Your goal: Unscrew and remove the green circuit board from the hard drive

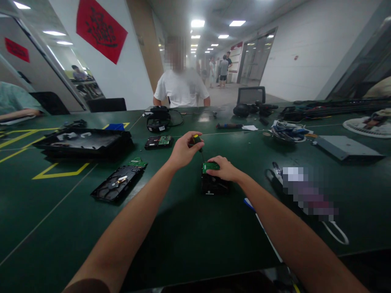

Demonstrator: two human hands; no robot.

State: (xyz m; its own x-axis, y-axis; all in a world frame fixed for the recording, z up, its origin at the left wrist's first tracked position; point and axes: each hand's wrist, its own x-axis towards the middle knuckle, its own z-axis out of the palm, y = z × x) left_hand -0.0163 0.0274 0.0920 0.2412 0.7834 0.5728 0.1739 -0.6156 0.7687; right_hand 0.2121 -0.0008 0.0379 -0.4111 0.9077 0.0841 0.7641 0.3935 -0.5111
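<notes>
Green circuit board (pixel 210 166), black drive (pixel 214 185)

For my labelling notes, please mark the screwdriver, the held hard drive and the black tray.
screwdriver (pixel 197 139), head view, its handle
hard drive (pixel 214 185), head view, its dark front side
black tray (pixel 85 151), head view, its front wall

Between the two forearms the green table (pixel 189 232) lies bare, so the near side of the hard drive (pixel 214 186) is open to reach. The right hand (pixel 224 167) grips its top, and the left hand (pixel 183 151), closed on a screwdriver (pixel 198 140), stands over its far edge. To the left, a wide bare strip runs to an opened drive (pixel 117 183), with a black tray (pixel 85 142) behind it. On the right, a blue tool (pixel 249 203) and a blurred object (pixel 308 193) lie near, narrowing the way. Farther back, another drive (pixel 159 141) lies well apart.
</notes>
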